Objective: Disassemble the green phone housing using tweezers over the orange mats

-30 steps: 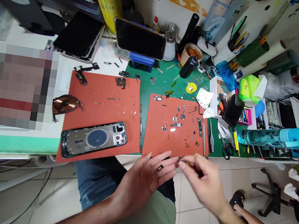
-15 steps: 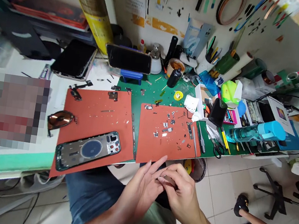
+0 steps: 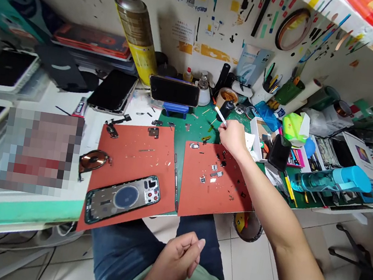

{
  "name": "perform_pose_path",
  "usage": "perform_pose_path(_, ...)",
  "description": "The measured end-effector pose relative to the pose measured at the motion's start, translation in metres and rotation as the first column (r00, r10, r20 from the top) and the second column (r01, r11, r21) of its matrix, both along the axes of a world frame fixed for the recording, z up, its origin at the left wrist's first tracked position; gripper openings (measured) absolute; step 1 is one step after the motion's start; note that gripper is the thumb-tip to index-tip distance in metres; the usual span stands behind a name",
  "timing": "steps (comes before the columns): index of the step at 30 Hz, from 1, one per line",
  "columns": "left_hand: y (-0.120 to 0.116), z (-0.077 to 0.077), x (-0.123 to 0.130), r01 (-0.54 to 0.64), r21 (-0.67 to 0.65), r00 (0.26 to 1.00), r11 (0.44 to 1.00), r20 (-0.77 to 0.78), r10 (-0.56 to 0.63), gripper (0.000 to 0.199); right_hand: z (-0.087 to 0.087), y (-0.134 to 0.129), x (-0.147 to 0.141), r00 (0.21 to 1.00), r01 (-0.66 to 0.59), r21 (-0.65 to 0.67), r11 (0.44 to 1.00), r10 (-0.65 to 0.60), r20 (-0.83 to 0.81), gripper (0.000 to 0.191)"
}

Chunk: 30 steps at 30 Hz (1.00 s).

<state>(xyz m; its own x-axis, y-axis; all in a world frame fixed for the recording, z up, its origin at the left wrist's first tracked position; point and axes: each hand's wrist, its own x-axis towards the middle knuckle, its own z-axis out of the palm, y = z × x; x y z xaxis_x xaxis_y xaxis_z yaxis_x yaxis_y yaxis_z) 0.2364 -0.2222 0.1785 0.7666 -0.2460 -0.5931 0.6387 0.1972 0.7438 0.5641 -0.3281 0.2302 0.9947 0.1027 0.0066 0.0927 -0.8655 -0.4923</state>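
My right hand (image 3: 232, 136) reaches over the back of the right red mat (image 3: 198, 202), closed on a slim white stick-like tool (image 3: 220, 115) that points up and left, near a dark bottle (image 3: 226, 110). Above my lap, my left hand (image 3: 183, 254) has its fingers curled in and its thumb against them; whatever it holds, if anything, is hidden. Small phone parts (image 3: 216, 174) are scattered on the right mat. On the left red mat (image 3: 163, 202) lies a phone back housing (image 3: 125, 197). A thin metal tool (image 3: 175, 180) rests between the mats.
A phone (image 3: 174, 91) leans on a blue stand, beside a yellow spray can (image 3: 138, 39). Sunglasses-like brown round part (image 3: 93, 160) sits at the left mat's edge. To the right are a black phone-like object (image 3: 279, 152) and a blue bottle (image 3: 335, 179).
My right hand has left my left hand and moved forward over the bench, and now holds the white tool. My left hand's spread fingers have curled in. The view has shifted slightly.
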Motion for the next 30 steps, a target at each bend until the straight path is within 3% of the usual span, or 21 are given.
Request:
perform_pose_path(2,0.004,0.003,0.001,0.038,0.038,0.999,0.999,0.034,-0.039,0.065,-0.002,0.008,0.007,1.0,0.003,-0.025,1.0,-0.003,-0.011,0.02)
perform_pose_path(5,0.013,0.011,0.007,0.121,0.085,0.987,0.989,0.096,-0.129,0.057,0.011,-0.001,-0.007,1.0,0.001,-0.035,0.999,0.0,0.012,0.017)
perform_pose_path(9,0.023,0.017,0.015,0.17,0.177,0.962,0.969,0.183,-0.202,0.052,0.042,-0.052,-0.073,0.996,0.032,-0.012,0.999,-0.03,0.083,0.031)
perform_pose_path(11,0.025,0.017,0.019,0.158,0.253,0.944,0.955,0.245,-0.221,0.05,0.048,-0.088,-0.118,0.992,0.06,0.104,0.993,-0.07,0.1,0.035)
perform_pose_path(13,0.027,0.015,0.023,0.125,0.342,0.915,0.931,0.322,-0.241,0.049,0.041,-0.126,-0.161,0.989,0.109,0.136,0.985,-0.121,0.08,0.039)
perform_pose_path(17,0.027,0.01,0.028,0.082,0.46,0.826,0.884,0.465,-0.319,0.029,0.005,-0.189,-0.216,0.955,0.26,-0.024,0.965,-0.254,0.153,0.041)
perform_pose_path(21,0.022,0.006,0.024,0.123,0.534,0.731,0.837,0.522,-0.441,0.018,-0.023,-0.213,-0.226,0.921,0.346,-0.106,0.932,-0.316,0.227,0.042)
perform_pose_path(26,0.017,0.009,0.016,0.107,0.606,0.612,0.788,0.585,-0.533,0.032,-0.037,-0.201,-0.206,0.934,0.292,-0.129,0.948,-0.253,0.254,0.037)
perform_pose_path(30,0.024,0.011,0.014,0.023,0.606,0.597,0.795,0.629,-0.497,0.012,-0.049,-0.191,-0.185,0.939,0.251,-0.102,0.963,-0.217,0.265,0.037)
